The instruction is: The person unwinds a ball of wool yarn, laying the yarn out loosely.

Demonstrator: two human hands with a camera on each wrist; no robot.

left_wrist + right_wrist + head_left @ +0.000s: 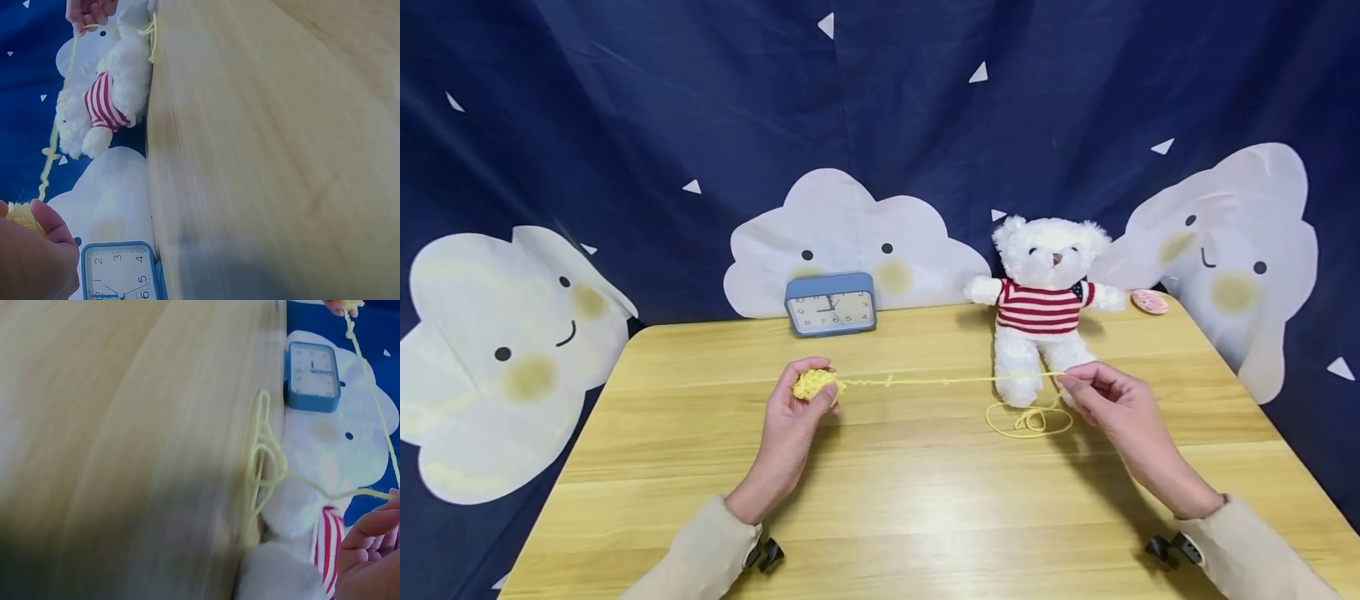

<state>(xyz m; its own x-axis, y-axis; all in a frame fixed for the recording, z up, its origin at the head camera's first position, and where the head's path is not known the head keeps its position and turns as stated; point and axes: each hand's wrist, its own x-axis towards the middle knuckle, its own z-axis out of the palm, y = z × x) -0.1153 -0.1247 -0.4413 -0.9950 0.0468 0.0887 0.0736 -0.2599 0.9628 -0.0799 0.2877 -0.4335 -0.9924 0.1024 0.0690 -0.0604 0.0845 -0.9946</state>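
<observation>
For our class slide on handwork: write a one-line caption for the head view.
Left hand holds a yellow yarn ball; right hand pinches its taut strand.

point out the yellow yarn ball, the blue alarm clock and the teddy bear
yellow yarn ball (813, 384), head view, on the fuzzy bundle gripped by the left hand
blue alarm clock (831, 305), head view, middle of the pale dial
teddy bear (1042, 305), head view, on its red and white striped sweater
</observation>
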